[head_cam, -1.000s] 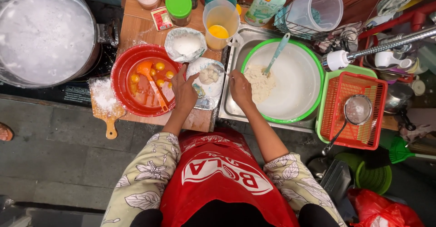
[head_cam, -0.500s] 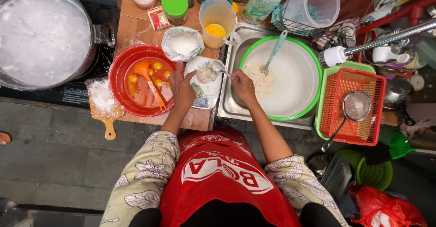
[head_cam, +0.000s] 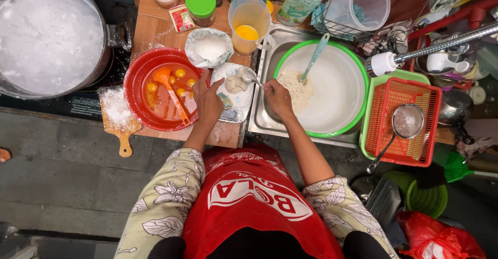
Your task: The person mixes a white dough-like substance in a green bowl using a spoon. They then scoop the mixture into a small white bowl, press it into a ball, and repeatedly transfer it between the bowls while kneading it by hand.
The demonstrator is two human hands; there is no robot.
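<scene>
My left hand (head_cam: 208,101) rests on the edge of a white plate (head_cam: 232,97) that carries a lump of pale dough (head_cam: 236,82). My right hand (head_cam: 277,97) holds a metal spoon (head_cam: 251,77) whose bowl touches that dough. Just right of my right hand stands a big white basin with a green rim (head_cam: 358,90) in the steel sink (head_cam: 264,115), with white batter and a teal spatula (head_cam: 314,54) in it. Left of my left hand is a red bowl (head_cam: 136,93) of egg yolks in liquid with an orange spoon (head_cam: 171,90).
A large pot of frothy white liquid (head_cam: 49,36) stands at far left. A floured wooden board (head_cam: 118,116), a flour bag (head_cam: 208,47), a jug with orange liquid (head_cam: 248,23), a green-lidded jar (head_cam: 200,5) and an orange basket with a strainer (head_cam: 402,121) surround the work spot.
My right hand has moved left from the white basin to the plate, bringing the spoon onto the dough. My left hand has stayed on the plate's edge.
</scene>
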